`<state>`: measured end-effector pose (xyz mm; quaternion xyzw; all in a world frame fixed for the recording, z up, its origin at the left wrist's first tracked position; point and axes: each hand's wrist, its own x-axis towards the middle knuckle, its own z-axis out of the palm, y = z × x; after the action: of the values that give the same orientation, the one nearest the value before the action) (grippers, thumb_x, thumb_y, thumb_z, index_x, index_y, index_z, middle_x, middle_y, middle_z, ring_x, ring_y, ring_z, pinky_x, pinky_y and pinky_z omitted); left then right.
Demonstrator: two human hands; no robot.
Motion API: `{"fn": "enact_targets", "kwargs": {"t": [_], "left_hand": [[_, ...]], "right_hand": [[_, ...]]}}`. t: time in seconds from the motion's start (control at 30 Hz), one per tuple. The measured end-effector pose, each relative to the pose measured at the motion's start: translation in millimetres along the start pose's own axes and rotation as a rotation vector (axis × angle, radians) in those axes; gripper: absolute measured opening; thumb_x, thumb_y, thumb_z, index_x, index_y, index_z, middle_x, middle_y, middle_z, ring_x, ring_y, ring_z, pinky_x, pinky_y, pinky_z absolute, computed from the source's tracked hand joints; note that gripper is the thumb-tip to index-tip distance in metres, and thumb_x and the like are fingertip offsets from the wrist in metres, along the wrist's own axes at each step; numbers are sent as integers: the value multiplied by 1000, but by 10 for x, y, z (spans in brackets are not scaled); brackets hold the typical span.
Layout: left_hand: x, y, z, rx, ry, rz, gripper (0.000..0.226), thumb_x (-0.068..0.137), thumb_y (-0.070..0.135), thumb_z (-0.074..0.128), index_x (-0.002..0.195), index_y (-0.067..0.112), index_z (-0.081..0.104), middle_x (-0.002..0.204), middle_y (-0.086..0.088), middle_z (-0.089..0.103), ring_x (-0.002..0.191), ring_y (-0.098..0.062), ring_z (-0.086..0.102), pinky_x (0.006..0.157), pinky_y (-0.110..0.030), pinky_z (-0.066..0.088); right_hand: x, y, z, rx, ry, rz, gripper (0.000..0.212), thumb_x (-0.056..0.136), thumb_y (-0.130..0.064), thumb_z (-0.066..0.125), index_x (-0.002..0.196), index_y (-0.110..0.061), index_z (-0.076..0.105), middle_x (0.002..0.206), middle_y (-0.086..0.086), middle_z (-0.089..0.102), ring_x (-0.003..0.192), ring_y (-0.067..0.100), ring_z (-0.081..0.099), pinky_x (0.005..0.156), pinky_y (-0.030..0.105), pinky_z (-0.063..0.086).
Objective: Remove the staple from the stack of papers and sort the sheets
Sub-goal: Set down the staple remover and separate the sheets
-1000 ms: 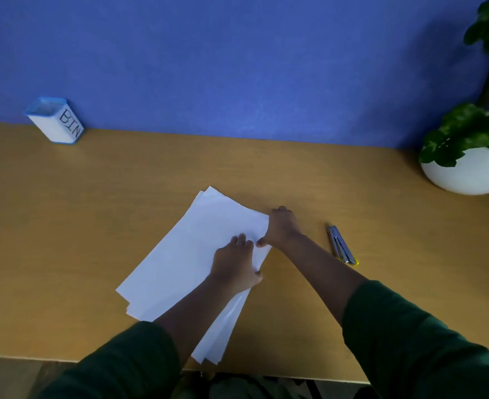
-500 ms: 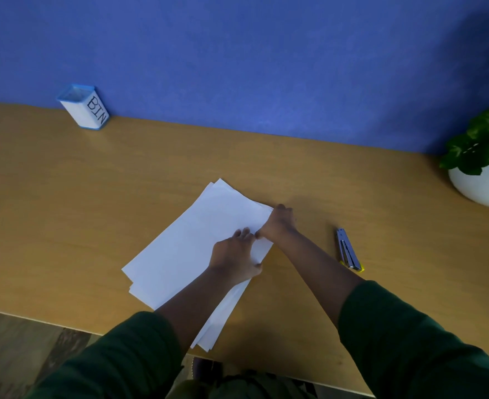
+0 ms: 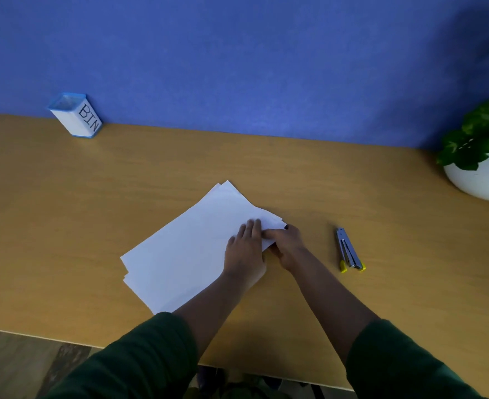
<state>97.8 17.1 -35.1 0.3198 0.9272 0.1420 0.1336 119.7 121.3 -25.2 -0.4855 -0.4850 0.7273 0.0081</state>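
Note:
A stack of white paper sheets [image 3: 185, 249] lies slanted on the wooden desk [image 3: 65, 211], its edges slightly fanned. My left hand [image 3: 244, 251] rests flat on the stack's right part, fingers together, pressing it down. My right hand [image 3: 286, 243] pinches the stack's right corner, which is lifted and curled a little. The staple itself is too small to see. A metal staple remover with yellow tips [image 3: 349, 250] lies on the desk to the right of my right hand, untouched.
A small white box with a blue rim marked BIN [image 3: 76, 115] stands at the back left by the blue wall. A white pot with a green plant [image 3: 485, 171] sits at the far right. The desk's front edge runs below my forearms.
My right hand has moved from the stack's upper right edge to grip its right corner, which now curls up. The left hand stays pressed on the sheets. The camera view shifted.

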Motion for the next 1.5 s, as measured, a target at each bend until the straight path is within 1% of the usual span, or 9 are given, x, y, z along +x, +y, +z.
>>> {"fn": "enact_targets", "kwargs": {"t": [0.1,0.27,0.37,0.5,0.6,0.67,0.87,1.2,1.5], "left_hand": [[50,-16,-65,-45,-6,21,69,91,12,48,151,19,14,158,-1,22,142,-19,29,106,-32,38],[91,-102,-242,-212,-5,30,48,96,13,41,143,23,39,136,-4,56,120,-23,54,103,-31,42],[125,-170,-426,-354,-7,-12,42,92,6,46,133,13,52,128,-10,60,115,-27,55,87,-24,39],[229,-260,-684,-630,-204,-237,41,90,3,48,130,10,53,128,-11,56,103,-22,49,83,-29,35],[272,-329,-825,-716,-292,-325,40,90,7,54,129,15,54,127,-8,57,106,-23,47,85,-36,34],[277,-351,-868,-755,-317,-334,38,88,6,55,125,15,57,125,-7,58,108,-25,47,86,-36,34],[251,-391,-917,-757,-371,-305,38,87,6,56,123,19,59,114,-4,60,105,-25,50,85,-35,36],[287,-397,-963,-709,-418,-298,45,86,8,57,130,17,52,124,-3,56,113,-23,47,89,-32,36],[349,-290,-1014,-731,-446,-192,49,84,3,54,128,23,53,117,-3,59,107,-23,51,81,-28,40]], "right_hand": [[-97,20,-43,44,-55,-20,40,73,-2,71,111,-3,59,91,10,68,77,22,66,55,28,52],[-182,6,-97,50,-138,-129,16,86,-25,62,92,-11,65,88,8,69,79,20,64,79,35,51],[-166,-56,-152,100,-64,-145,37,93,-47,45,95,-16,64,87,5,70,80,18,63,80,33,50],[-177,-44,-180,-196,103,-380,13,91,-22,53,85,-22,64,90,3,67,84,16,61,88,38,53],[-224,-18,-116,-438,137,-535,13,87,-17,58,97,-18,68,86,-7,65,73,0,58,64,6,45],[-239,-12,-67,-508,157,-582,13,86,-17,61,97,-15,68,83,-10,63,69,-3,55,55,0,40],[-282,-61,12,-604,214,-653,10,86,-20,61,89,-13,67,79,-8,62,73,10,59,67,21,44],[-256,-169,1,-786,154,-732,10,86,-14,57,81,-11,65,67,-9,55,62,10,49,51,14,34],[-227,-186,26,-846,135,-758,10,85,-14,56,80,-11,64,72,-4,59,66,14,52,60,24,38]]}}
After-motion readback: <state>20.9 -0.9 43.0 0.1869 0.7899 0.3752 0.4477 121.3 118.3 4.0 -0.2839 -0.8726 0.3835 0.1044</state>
